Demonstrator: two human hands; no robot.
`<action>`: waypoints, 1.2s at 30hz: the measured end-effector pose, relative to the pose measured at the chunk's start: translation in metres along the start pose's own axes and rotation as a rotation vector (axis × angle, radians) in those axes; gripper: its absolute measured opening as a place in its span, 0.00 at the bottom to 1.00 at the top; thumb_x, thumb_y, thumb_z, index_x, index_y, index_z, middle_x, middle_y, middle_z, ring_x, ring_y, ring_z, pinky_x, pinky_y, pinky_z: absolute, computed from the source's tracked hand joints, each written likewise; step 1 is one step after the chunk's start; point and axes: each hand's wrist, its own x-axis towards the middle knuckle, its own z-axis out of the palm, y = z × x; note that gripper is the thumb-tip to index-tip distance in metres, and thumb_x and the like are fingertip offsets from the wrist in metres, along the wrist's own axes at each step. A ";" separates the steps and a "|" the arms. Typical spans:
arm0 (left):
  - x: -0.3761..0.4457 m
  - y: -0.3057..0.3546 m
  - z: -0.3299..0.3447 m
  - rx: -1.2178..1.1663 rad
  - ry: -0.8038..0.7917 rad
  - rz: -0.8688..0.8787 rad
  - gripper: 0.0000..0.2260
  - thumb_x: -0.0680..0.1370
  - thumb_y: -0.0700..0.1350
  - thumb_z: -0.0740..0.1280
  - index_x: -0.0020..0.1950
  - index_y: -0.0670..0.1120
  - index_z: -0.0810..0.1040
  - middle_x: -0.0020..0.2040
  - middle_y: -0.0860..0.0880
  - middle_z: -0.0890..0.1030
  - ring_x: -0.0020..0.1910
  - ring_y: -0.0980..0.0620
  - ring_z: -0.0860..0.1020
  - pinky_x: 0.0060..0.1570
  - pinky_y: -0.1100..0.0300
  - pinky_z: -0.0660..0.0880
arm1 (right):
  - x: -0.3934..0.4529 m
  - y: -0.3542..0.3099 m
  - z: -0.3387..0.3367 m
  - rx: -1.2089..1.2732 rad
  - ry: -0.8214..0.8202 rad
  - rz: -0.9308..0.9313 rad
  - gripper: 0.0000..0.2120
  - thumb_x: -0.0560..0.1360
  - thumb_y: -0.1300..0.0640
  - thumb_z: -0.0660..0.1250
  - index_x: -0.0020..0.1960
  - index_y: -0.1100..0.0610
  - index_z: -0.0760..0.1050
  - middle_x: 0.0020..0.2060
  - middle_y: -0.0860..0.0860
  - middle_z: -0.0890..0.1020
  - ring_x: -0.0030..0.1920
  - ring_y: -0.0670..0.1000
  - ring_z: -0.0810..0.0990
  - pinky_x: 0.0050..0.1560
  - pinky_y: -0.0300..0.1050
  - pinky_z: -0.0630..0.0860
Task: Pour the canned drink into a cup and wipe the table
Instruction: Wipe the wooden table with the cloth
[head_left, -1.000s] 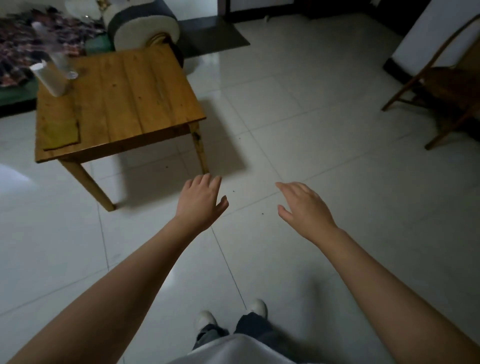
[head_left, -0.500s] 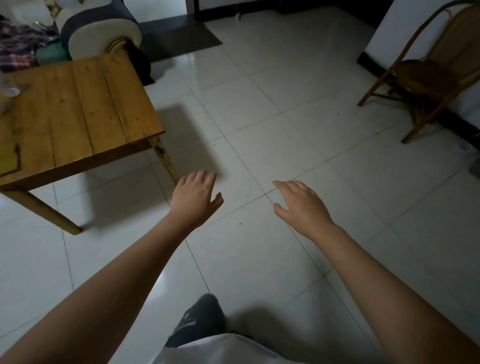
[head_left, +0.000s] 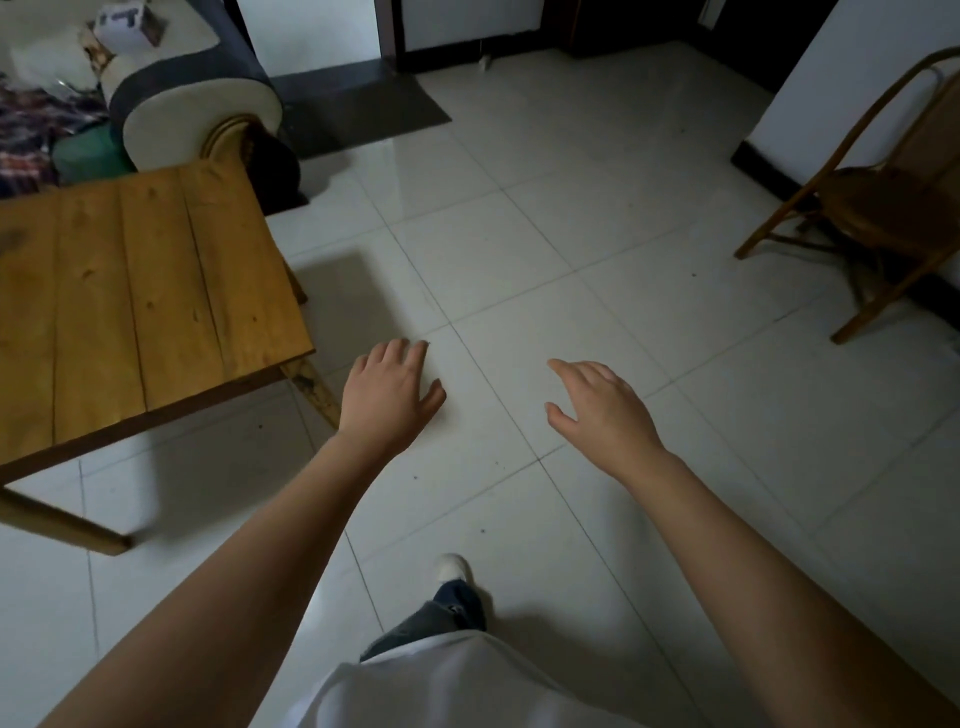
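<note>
Both hands hover over the tiled floor (head_left: 597, 249) — left hand (head_left: 387, 397) and right hand (head_left: 602, 410) spread, holding nothing — beside the wooden desk (head_left: 130, 306).

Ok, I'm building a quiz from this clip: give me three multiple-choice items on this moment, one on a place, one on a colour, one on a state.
1. Where does the wooden table stand?
A. left of the hands
B. right of the hands
C. behind the chair

2. What colour is the shoe?
A. red
B. white
C. black

3. What are the left hand and right hand doing?
A. gripping a can
B. holding a cloth
C. held open, empty

Answers: 1 A, the table fills the left side. 2 B, the toe shows white on the floor tiles. 3 C, fingers are spread over bare floor.
</note>
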 end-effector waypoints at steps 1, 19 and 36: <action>0.017 -0.003 -0.002 -0.006 0.001 -0.008 0.24 0.78 0.54 0.58 0.71 0.44 0.63 0.67 0.43 0.70 0.66 0.44 0.68 0.65 0.50 0.64 | 0.018 0.002 -0.002 0.002 0.001 0.000 0.24 0.77 0.50 0.58 0.72 0.55 0.60 0.66 0.51 0.71 0.68 0.51 0.64 0.65 0.43 0.61; 0.289 -0.046 -0.015 0.036 0.000 -0.153 0.24 0.78 0.54 0.59 0.70 0.43 0.63 0.67 0.42 0.70 0.66 0.43 0.68 0.65 0.50 0.65 | 0.322 0.069 -0.036 0.031 0.000 -0.145 0.24 0.78 0.52 0.58 0.72 0.56 0.60 0.65 0.53 0.71 0.68 0.52 0.65 0.64 0.45 0.62; 0.469 -0.092 -0.036 0.009 0.079 -0.538 0.23 0.78 0.55 0.58 0.69 0.45 0.66 0.66 0.45 0.72 0.65 0.46 0.70 0.65 0.50 0.68 | 0.609 0.081 -0.061 0.012 -0.141 -0.514 0.24 0.78 0.51 0.57 0.72 0.56 0.60 0.67 0.52 0.70 0.68 0.52 0.63 0.65 0.45 0.61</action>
